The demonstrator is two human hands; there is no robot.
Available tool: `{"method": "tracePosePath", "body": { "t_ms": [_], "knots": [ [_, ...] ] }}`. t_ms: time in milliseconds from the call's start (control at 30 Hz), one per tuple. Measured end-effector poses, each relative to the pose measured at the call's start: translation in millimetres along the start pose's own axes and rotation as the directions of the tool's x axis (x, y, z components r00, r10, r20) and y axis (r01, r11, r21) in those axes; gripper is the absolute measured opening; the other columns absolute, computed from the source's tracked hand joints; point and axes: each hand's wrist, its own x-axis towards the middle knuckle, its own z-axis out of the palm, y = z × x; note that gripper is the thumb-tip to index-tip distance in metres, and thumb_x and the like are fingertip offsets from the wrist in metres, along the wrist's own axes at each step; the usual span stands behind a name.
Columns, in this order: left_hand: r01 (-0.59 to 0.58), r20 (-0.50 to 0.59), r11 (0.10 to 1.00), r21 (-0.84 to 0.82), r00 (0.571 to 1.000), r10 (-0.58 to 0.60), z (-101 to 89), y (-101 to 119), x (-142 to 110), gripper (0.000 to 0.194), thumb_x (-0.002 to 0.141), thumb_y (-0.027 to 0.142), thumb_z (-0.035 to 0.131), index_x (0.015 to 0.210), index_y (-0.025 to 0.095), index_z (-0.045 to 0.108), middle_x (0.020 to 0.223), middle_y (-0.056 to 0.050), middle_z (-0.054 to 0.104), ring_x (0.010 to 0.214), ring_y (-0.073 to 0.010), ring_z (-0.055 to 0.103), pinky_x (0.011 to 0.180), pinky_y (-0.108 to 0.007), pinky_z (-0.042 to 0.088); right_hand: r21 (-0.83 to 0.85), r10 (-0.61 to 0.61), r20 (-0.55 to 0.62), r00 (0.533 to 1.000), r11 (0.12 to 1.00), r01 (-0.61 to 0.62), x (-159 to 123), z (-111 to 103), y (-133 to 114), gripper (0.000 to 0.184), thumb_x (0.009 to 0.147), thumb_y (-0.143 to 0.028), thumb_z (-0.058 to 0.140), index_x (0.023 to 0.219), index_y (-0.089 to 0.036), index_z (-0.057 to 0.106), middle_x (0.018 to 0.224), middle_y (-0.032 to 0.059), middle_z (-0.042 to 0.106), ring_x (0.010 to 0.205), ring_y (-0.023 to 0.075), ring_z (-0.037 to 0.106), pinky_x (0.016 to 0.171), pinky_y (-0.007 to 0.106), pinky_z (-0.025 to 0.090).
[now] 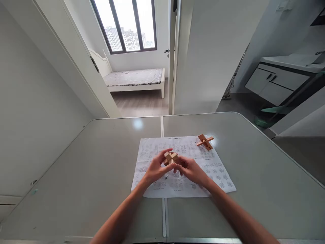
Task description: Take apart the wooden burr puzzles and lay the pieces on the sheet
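Fingers of your left hand (155, 168) and right hand (193, 170) curl narrowly around the compact, pale wooden cluster of crossed blocks (171, 161), which lies between their fingertips, neither hand clearly nearer, its long axis too indistinct to tell.

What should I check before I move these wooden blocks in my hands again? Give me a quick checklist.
1. Left hand on the light wooden blocks: ok.
2. Right hand on them too: ok, fingers at their right side.
3. Darker wooden cross apart from both hands: ok, it lies at the sheet's far right corner.
4. Printed sheet fully uncovered: not ok, hands and forearms hide part of it.
5. Blocks seated tightly together: cannot tell, fingers partly cover them.
6. Small diagrams legible: cannot tell, too fine here.
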Motion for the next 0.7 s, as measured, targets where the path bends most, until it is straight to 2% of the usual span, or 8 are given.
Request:
{"method": "tracePosePath", "body": {
  "t_ms": [167, 433, 567, 700],
  "knots": [
    [-0.025, -0.102, 0.998, 0.056, 0.994, 0.031, 7.1, -2, -2, 0.063, 0.085, 0.04, 0.081, 0.142, 0.025, 0.058, 0.123, -0.008, 0.075, 0.113, -0.0247, 0.072, 0.101, -0.039, 0.057, -0.191, -0.094, -0.094, 0.991, 0.979, 0.074, -1, 4, 2, 0.041, 0.102, -0.059, 0.056, 0.095, -0.021, 0.068, 0.075, 0.0034, 0.075, 0.063, 0.0194, 0.07, 0.059, 0.029, 0.053],
    [-0.08, -0.205, 0.971, 0.226, 0.97, 0.128, 13.4, -1, -5, 0.057, 0.082, 0.04, 0.083, 0.133, 0.027, 0.061, 0.119, -0.004, 0.077, 0.105, -0.0228, 0.074, 0.099, -0.037, 0.056, -0.274, -0.165, -0.185, 0.969, 0.955, 0.111, 0, 13, 14, 0.019, 0.102, -0.039, 0.056, 0.103, -0.023, 0.067, 0.079, 0.0036, 0.076, 0.065, 0.0211, 0.072, 0.059, 0.03, 0.054],
    [-0.107, -0.238, 0.958, 0.265, 0.956, 0.173, 16.8, 1, -6, 0.051, 0.081, 0.04, 0.083, 0.126, 0.027, 0.063, 0.116, -0.002, 0.077, 0.101, -0.0217, 0.075, 0.096, -0.035, 0.056, -0.454, -0.237, -0.24, 0.941, 0.884, 0.107, -3, 17, 22, 0.019, 0.101, -0.034, 0.053, 0.11, -0.024, 0.066, 0.092, 0.0063, 0.078, 0.072, 0.0226, 0.073, 0.066, 0.031, 0.053],
    [-0.132, -0.261, 0.95, 0.282, 0.942, 0.209, 21.9, 2, -7, 0.048, 0.081, 0.041, 0.084, 0.123, 0.027, 0.064, 0.117, -0.003, 0.077, 0.103, -0.0228, 0.075, 0.097, -0.035, 0.056, -0.575, -0.295, -0.343, 0.892, 0.817, 0.049, -7, 21, 27, 0.022, 0.101, -0.037, 0.054, 0.111, -0.022, 0.065, 0.085, 0.007, 0.076, 0.068, 0.0228, 0.071, 0.067, 0.032, 0.051]
  ]
}}
